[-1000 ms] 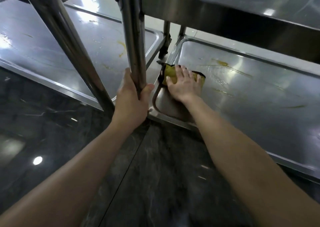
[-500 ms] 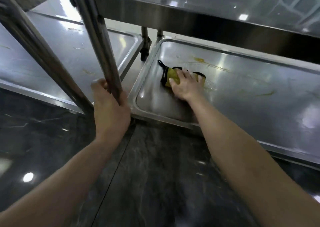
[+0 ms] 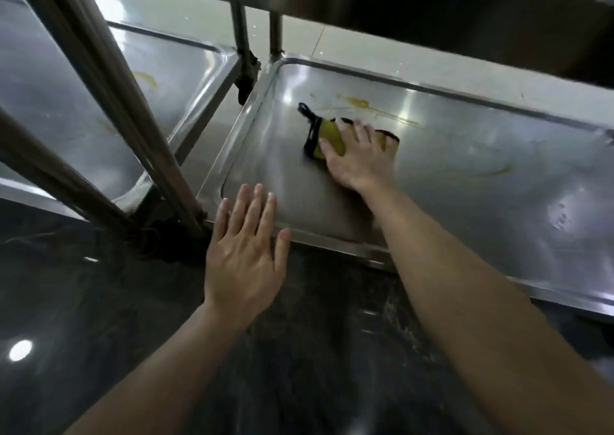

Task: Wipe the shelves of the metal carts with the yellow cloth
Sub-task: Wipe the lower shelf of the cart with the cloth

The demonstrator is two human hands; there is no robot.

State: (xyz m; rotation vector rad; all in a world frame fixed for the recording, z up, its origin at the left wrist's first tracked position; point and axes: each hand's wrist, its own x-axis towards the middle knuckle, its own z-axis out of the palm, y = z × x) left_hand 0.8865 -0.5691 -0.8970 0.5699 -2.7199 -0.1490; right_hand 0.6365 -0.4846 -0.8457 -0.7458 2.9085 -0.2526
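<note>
The yellow cloth (image 3: pixel 327 135) with black trim lies on the bottom shelf (image 3: pixel 481 208) of the right metal cart, near its left end. My right hand (image 3: pixel 360 160) presses flat on the cloth with spread, straight fingers. My left hand (image 3: pixel 247 252) hovers open over the shelf's front left corner, fingers straight, holding nothing. Yellow smears (image 3: pixel 357 104) streak the shelf just beyond the cloth, and another smear (image 3: pixel 496 170) lies to the right.
The right cart's front left post (image 3: pixel 123 102) slants up left of my left hand. A second cart's bottom shelf (image 3: pixel 83 102) with yellow stains sits to the left. An upper shelf (image 3: pixel 432 12) overhangs. Dark glossy floor (image 3: pixel 99 318) lies in front.
My left hand has let go of the cart post and moved right, now open over the shelf corner. My right hand has slid the cloth farther onto the shelf.
</note>
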